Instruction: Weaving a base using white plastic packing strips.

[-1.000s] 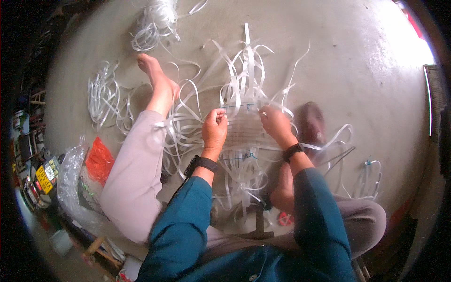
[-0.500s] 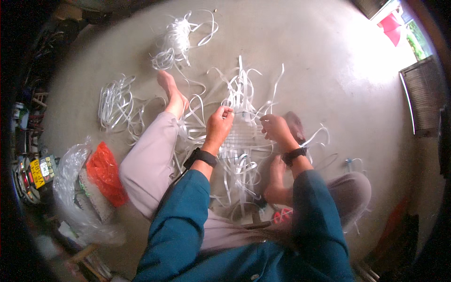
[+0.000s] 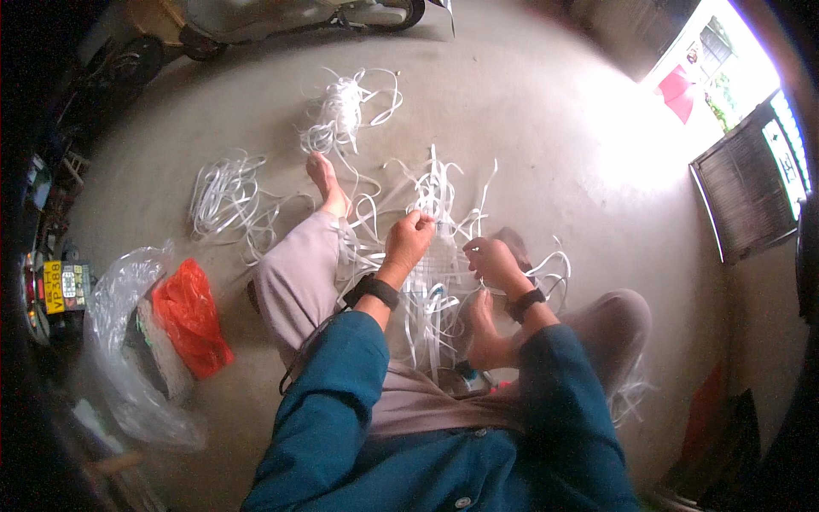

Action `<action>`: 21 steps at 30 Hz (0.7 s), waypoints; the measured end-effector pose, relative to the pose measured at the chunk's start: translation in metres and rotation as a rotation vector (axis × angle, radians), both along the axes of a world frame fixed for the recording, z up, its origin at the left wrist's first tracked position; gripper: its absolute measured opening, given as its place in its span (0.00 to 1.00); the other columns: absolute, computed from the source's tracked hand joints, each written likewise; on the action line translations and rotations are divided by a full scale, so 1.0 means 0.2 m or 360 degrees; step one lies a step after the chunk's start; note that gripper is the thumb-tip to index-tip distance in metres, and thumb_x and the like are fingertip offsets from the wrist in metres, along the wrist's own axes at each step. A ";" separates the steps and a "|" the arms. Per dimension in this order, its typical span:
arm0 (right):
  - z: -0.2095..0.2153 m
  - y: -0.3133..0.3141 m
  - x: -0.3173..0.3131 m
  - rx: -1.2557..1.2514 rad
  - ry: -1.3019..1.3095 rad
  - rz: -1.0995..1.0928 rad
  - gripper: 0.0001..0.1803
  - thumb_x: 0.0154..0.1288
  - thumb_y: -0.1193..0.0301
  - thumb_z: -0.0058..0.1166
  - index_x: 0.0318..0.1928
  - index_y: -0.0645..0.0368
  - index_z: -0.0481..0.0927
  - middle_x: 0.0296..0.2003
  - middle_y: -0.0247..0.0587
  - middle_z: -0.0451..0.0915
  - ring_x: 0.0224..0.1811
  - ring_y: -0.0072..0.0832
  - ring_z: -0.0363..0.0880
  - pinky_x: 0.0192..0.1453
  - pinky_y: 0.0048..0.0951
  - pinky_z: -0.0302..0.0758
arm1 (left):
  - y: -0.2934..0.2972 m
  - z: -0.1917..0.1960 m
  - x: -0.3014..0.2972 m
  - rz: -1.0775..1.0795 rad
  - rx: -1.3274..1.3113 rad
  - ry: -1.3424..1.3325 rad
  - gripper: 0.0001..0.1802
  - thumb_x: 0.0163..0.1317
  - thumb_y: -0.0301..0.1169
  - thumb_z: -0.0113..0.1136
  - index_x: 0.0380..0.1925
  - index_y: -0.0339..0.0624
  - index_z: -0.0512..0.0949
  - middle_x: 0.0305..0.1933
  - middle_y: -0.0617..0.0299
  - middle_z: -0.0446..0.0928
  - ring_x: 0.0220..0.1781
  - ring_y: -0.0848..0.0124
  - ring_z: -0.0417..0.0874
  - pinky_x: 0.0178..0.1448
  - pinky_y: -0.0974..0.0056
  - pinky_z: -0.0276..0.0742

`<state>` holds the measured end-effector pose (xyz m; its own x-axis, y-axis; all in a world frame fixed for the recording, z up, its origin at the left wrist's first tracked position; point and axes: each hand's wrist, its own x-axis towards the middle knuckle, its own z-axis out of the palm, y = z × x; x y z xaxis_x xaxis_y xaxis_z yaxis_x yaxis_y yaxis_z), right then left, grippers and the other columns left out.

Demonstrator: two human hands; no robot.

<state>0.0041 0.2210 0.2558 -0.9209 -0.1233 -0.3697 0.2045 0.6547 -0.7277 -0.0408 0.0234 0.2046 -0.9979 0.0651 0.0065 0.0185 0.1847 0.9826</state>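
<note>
You're seated on the floor [image 3: 589, 247], left leg out, right leg bent in. The woven panel [image 3: 439, 263] of white straps lies on the floor between your legs, low and partly hidden by your hands. Your left hand [image 3: 409, 241] is over its left side near the far edge, fingers bent in toward the thumb; can't tell if they grip anything thin. Your right hand [image 3: 495, 261] is just to the right of the panel, fingers curled, thumb side facing the left hand; can't tell if it's gripping either. Hands are apart, panel showing in the gap. Loose strap ends [image 3: 437, 189] fan out past the far edge, more spill toward you. Black bands on both wrists. Strap heap [image 3: 229, 196] well left of the panel, beyond your left knee; second strap bundle [image 3: 339, 107] just past your left foot [image 3: 324, 179]. Right foot [image 3: 485, 333] is bare too, near the panel's near end. Red plastic bag [image 3: 189, 320] and clear plastic bag [image 3: 128, 358] sit left of your left leg. Scooter [image 3: 290, 21] at the far edge of view; slatted panel [image 3: 744, 189] stands by the bright doorway, far right.
</note>
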 end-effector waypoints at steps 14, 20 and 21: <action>0.21 -0.06 -0.02 -0.0249 0.0234 -0.0154 0.13 0.63 0.70 0.46 0.42 0.63 0.80 0.22 0.42 0.80 0.19 0.24 0.78 0.21 0.24 0.74 | -0.04 -0.19 0.08 0.0114 -0.0252 0.0026 0.09 0.53 0.35 0.56 0.28 0.41 0.78 0.27 0.53 0.80 0.31 0.57 0.82 0.37 0.58 0.75; -0.21 0.21 -0.14 -0.0553 0.0266 -0.0280 0.12 0.63 0.70 0.47 0.41 0.63 0.79 0.21 0.38 0.79 0.18 0.22 0.77 0.19 0.22 0.71 | 0.05 -0.22 0.15 -0.0269 -0.0823 -0.0070 0.10 0.52 0.36 0.52 0.31 0.48 0.80 0.33 0.53 0.81 0.39 0.53 0.81 0.43 0.54 0.75; -0.23 0.19 -0.13 -0.0570 0.0246 -0.0259 0.12 0.63 0.70 0.47 0.41 0.63 0.79 0.21 0.38 0.79 0.18 0.22 0.77 0.19 0.22 0.71 | 0.02 -0.23 0.17 -0.0248 -0.0838 -0.0092 0.10 0.52 0.36 0.52 0.31 0.48 0.80 0.33 0.53 0.81 0.39 0.53 0.81 0.43 0.54 0.75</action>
